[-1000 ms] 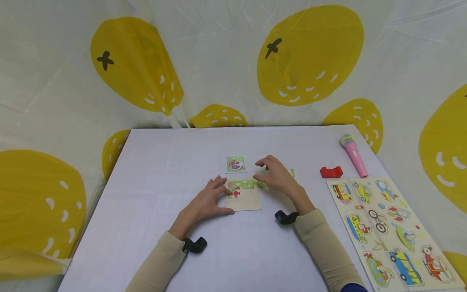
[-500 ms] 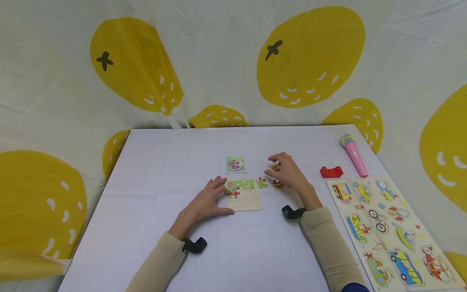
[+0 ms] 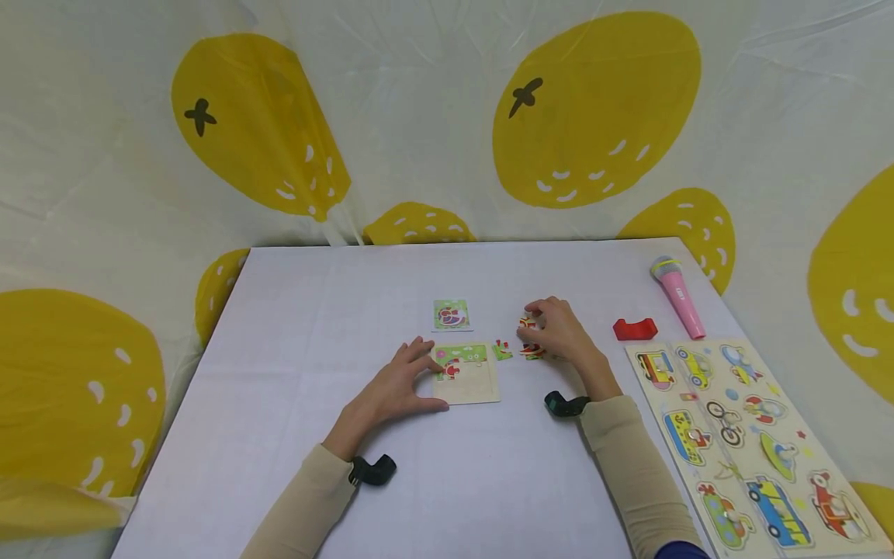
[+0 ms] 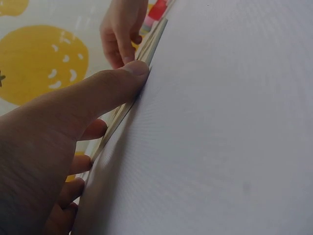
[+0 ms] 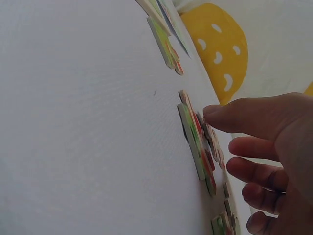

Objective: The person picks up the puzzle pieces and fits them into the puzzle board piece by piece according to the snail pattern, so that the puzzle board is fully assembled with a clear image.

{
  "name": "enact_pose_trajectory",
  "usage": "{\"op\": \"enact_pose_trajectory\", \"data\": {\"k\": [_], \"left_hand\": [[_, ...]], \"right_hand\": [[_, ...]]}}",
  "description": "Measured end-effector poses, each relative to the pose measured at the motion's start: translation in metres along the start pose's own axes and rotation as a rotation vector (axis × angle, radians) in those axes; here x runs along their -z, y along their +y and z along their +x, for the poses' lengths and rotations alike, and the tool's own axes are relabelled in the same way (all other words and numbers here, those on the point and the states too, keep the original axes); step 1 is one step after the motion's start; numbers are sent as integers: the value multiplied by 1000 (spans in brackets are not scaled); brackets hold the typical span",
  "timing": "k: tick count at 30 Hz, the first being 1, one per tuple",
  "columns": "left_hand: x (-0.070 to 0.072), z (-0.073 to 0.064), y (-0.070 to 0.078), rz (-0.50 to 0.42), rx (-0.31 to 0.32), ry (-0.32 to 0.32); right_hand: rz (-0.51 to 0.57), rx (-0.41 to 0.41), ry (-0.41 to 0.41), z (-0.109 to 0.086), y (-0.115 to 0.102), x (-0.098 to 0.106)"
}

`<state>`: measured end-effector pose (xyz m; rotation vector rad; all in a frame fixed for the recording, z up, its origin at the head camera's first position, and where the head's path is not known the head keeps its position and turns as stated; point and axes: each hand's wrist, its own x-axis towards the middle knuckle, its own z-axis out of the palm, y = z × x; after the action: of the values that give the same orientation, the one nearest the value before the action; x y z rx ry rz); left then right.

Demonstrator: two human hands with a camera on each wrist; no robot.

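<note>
My left hand (image 3: 398, 384) holds the small wooden puzzle board (image 3: 485, 388) at its left side, thumb at the near edge, fingers at the left. Some picture pieces lie in its top row and left side; bare wood shows elsewhere. My right hand (image 3: 562, 334) is over loose puzzle pieces (image 5: 195, 142) right of the board. Its thumb and index finger stand apart around a red and yellow puzzle piece (image 3: 527, 321); contact is hard to tell. A green and red puzzle piece (image 3: 502, 350) lies between board and right hand. More pieces are partly hidden under that hand.
A small picture card (image 3: 451, 315) lies behind the board. To the right are a red curved block (image 3: 635, 330), a pink toy microphone (image 3: 677, 299) and a large vehicle knob puzzle (image 3: 750, 442). A curtain with yellow fruit (image 3: 594, 109) hangs behind the table.
My right hand has moved right, away from the board, and come down over the loose pieces, uncovering the green and red one. My left hand has stayed at the board.
</note>
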<state>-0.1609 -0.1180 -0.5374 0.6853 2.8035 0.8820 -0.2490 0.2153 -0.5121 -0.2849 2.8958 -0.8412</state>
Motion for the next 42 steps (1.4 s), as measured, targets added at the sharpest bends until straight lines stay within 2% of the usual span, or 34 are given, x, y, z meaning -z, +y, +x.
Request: {"op": "enact_pose_trajectory", "data": {"k": [7, 14, 22, 32, 42], "left_hand": [[1, 0, 1, 5, 9, -4], [1, 0, 2, 3, 19, -1], [0, 1, 0, 3, 4, 6], [-1, 1, 0, 10, 11, 5], [-1, 0, -1, 10, 13, 2]], "right_hand": [[-24, -35, -33, 1, 0, -1], [-23, -27, -51, 1, -2, 1], [51, -38, -45, 1, -4, 2], [77, 26, 10, 0, -4, 0], [141, 46, 41, -5, -19, 4]]}}
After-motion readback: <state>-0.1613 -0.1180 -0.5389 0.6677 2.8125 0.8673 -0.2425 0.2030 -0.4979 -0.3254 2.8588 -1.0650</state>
